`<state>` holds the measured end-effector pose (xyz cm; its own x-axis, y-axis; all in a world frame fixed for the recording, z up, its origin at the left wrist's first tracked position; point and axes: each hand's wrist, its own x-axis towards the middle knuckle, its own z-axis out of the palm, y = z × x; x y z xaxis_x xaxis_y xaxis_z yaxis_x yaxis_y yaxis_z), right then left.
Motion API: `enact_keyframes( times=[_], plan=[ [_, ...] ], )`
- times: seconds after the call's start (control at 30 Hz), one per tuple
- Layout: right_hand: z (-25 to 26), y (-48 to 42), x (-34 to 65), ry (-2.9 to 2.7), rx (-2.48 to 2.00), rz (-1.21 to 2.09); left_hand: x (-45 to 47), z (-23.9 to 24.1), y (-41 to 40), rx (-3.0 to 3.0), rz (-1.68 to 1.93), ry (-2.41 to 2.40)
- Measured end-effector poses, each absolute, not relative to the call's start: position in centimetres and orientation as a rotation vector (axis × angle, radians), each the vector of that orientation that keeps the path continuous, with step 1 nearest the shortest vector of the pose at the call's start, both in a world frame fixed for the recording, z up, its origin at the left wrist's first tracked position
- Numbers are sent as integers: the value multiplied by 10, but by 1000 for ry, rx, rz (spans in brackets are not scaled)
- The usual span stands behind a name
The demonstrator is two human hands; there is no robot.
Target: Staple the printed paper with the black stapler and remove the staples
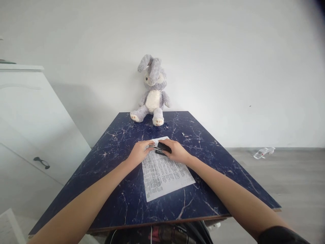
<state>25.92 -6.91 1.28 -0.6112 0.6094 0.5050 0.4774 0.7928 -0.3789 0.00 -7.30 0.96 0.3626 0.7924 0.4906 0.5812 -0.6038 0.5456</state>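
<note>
Over the top part of a printed sheet of paper (165, 176), both hands meet around a black stapler (164, 147). My right hand (177, 151) is closed around the stapler from the right. Its upper and lower parts look spread apart, and a thin silvery part points left. My left hand (139, 151) is closed at the stapler's left end, thumb and fingers pinched by a small greyish piece that I cannot make out. Dense printed text covers the sheet, which lies flat and slightly turned on the dark blue marbled table (106, 189).
A grey plush rabbit (153, 91) sits at the table's back edge against the wall. A small light-coloured piece (183, 134) lies right of the paper. On the left stands a white cabinet (30, 122); a clear plastic bottle (262, 153) lies on the floor at right.
</note>
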Motion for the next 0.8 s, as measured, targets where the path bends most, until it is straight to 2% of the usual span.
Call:
enact_keyframes(
  times=[0.13, 0.33, 0.8],
  plan=[
    [13, -70, 261, -2386, -749, 238, 2, 5, -71, 2495, 950, 1251],
    [9, -69, 264, -2391, -621, 264, 4, 5, -72, 2474, 1098, 1159],
    [13, -71, 264, -2467, -640, 225, 9, 7, -73, 2394, 911, 1145]
  ],
)
